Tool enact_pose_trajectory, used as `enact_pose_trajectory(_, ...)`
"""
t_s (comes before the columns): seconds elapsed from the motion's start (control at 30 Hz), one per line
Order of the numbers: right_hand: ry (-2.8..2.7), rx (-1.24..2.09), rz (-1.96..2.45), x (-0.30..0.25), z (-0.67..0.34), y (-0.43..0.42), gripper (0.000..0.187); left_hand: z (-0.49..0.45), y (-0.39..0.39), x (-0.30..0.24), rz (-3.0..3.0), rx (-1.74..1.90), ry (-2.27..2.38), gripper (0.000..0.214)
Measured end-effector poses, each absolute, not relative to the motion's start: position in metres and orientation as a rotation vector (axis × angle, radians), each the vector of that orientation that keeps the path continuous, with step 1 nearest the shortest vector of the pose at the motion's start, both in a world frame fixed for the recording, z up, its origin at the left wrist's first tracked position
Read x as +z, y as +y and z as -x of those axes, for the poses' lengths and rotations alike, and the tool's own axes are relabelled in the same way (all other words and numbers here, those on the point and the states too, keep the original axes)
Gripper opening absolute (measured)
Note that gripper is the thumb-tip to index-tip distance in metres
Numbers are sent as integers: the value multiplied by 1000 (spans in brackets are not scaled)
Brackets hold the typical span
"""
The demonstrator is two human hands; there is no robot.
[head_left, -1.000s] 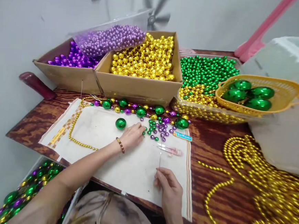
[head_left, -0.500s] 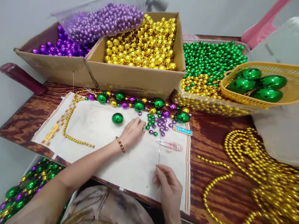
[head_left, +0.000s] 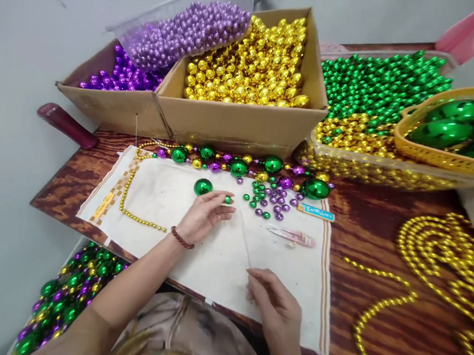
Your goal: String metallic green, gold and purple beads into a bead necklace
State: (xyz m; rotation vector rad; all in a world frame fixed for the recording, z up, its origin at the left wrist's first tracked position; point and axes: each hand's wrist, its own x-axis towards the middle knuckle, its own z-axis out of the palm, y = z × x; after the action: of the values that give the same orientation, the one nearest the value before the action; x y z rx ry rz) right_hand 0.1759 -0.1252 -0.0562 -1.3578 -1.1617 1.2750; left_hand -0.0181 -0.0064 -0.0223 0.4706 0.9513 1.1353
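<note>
L fingers (head_left: pixel 226 199): thumb + index pinched shut on a small green bead (head_left: pixel 228 200), other fingers loosely spread. L hand (head_left: pixel 203 216) hovers over the white cloth (head_left: pixel 214 258), wrist w/ a brown bead bracelet (head_left: pixel 182 239). Bead sits just right of a loose big green ball (head_left: pixel 203 187), left of the scatter of small green + purple beads (head_left: pixel 270 199).

R fingers (head_left: pixel 256 277): pinched closed on the near end of a thin needle (head_left: pixel 245 242); can't tell if thread trails from it, too fine. R hand (head_left: pixel 278 306) low on cloth near the person's edge.

Needle: long axis runs from R fingertips up and slightly left, away from the body; free tip points toward the L hand's bead, tip and bead near but apart.

Step (judgement): bead picked, about to be threaded. Next move calls for turning the bead so its hole faces the tip, then closing the gap along the needle's axis; hole not visible here.

Outward: part-strung strand of mixed beads (head_left: pixel 238 166) along far cloth edge, gold strand (head_left: pixel 135 213) at left, pink snips (head_left: pixel 292 235) right of needle. Beyond: cartons of gold beads (head_left: pixel 250 63) and purple beads (head_left: pixel 122 75), wooden table (head_left: pixel 380 232).
</note>
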Motion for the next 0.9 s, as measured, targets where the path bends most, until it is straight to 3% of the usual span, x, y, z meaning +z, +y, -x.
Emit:
enact_pose_trajectory(0.3,-1399,1243,1304,-38,-161,-124,15,37,-23,-14,-172,1190,828,14)
enact_pose_trajectory(0.9,-1407,1241,1283,-28,-153,-122,15,43,-22,-14,-323,1187,810,25)
